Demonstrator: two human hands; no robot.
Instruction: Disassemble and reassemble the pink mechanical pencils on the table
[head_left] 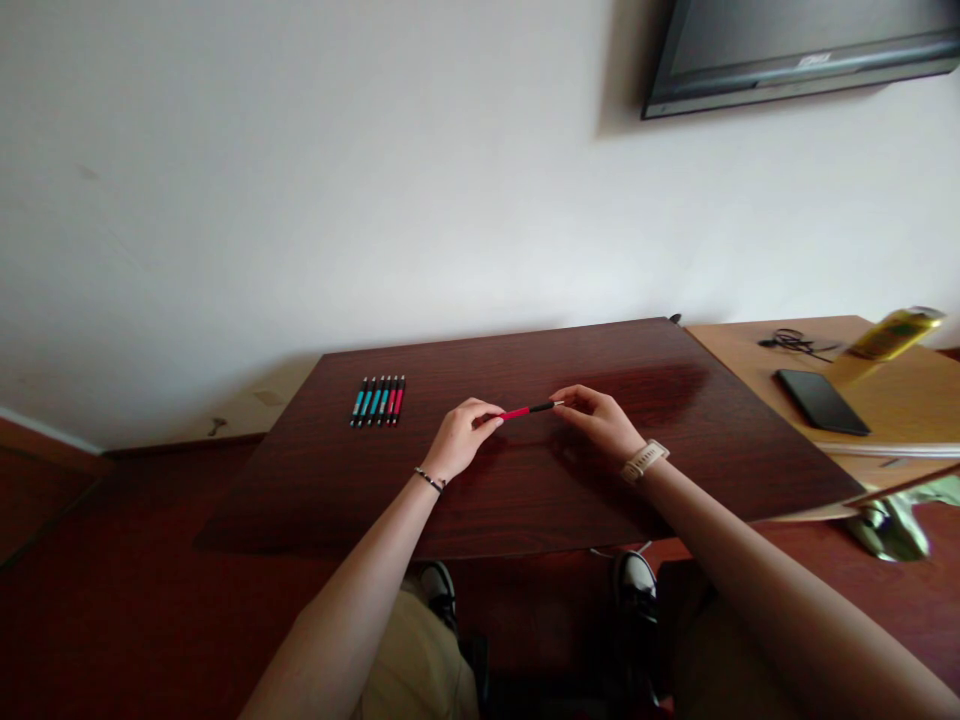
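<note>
Red pen: The red and black pen (517,412) hangs above the middle of the dark table (517,505), nearly level, its red end toward the left and its silver tip toward the right.
Left hand: A person's left hand (459,437) pinches the red end between thumb and fingers, a beaded bracelet (430,480) circling the wrist.
Right hand: The right hand (600,420) has thumb and forefinger clamped on the pen's dark end, beside the silver tip; a pale watch (645,461) is strapped around the wrist.
Pen row: Six pens (375,402) lie side by side on the table, left of both hands and well apart from them, four teal and two red, silver tips pointing toward the wall (375,180).
Yellow can: The only container plainly in sight, a yellow can (892,335) slants in the wide view on the light wood desk (915,400) to the right; its contents are hidden.
Desk items: A black phone (821,400) lies flat near the can, with a dark cable (795,342) bunched just beyond it.
Below the desk: A pale green and white item (896,530) shows at the floor, too unclear to name.
Upper wall: A dark television (810,60) hangs at upper right, cut by the frame.
</note>
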